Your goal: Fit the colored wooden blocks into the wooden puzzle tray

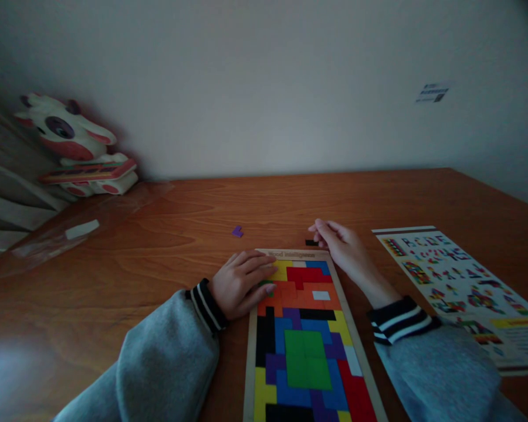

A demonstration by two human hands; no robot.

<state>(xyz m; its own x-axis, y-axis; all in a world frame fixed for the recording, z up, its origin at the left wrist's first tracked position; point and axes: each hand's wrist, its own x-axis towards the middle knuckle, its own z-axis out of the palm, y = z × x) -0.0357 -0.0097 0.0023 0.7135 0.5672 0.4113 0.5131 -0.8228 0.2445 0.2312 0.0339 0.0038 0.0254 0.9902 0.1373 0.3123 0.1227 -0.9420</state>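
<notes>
A wooden-framed puzzle board (295, 254) marked "Wood Intelligence" lies in front of me, filled with coloured block pieces around a large green centre (307, 358). My left hand (243, 282) rests over its upper left corner, fingers loosely spread on the yellow and orange pieces (305, 293). Just past the upper right corner is my right hand (338, 241), with fingers curled and thumb close to them. Their tips are at the right end of a black piece (310, 242); whether they grip it is unclear. A small purple piece (237, 231) lies on the table beyond the board.
A printed pattern sheet (460, 287) lies to the right on the wooden table (193, 217). A cow-shaped toy keyboard (88, 170) stands at the back left beside a curtain (9, 176). Clear plastic film with a white label (82, 229) lies near the left edge.
</notes>
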